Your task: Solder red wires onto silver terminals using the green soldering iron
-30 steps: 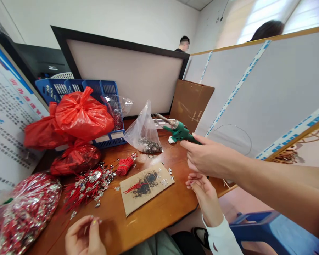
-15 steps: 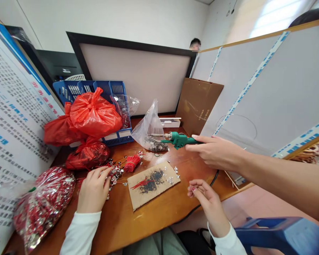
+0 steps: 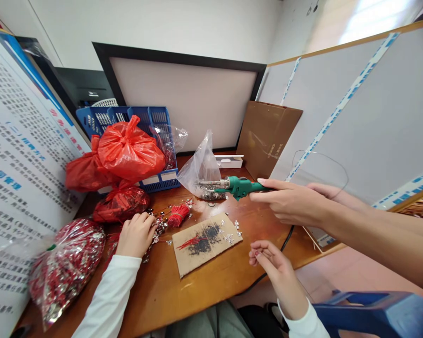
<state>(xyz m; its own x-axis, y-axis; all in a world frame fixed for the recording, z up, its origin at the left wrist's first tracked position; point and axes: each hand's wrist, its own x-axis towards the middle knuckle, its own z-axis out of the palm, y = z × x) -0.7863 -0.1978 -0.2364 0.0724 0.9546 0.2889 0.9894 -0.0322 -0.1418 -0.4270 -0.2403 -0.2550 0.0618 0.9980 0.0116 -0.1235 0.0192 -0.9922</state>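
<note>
My left hand [image 3: 136,234], in a white sleeve, rests on a heap of red wires with silver terminals [image 3: 158,227], its fingers curled down into the heap. My right hand [image 3: 273,263] hovers at the table's front edge, right of a scorched cardboard pad [image 3: 206,241] bearing a few red wires and loose terminals. Its fingers are curled together, and I cannot see anything in them. Another person's hand [image 3: 291,202] reaches in from the right and holds a green soldering iron [image 3: 238,186] over the table, tip pointing left.
A tied bundle of red wires [image 3: 178,216] lies behind the pad. A clear bag of metal parts [image 3: 202,171], red plastic bags [image 3: 127,150], a blue basket [image 3: 151,117] and a bag of finished wires [image 3: 65,267] crowd the wooden table [image 3: 211,281]. Partition boards stand around.
My left hand rose from the near edge onto the wire heap. The other person's hand lowered the soldering iron and levelled it. My right hand barely shifted.
</note>
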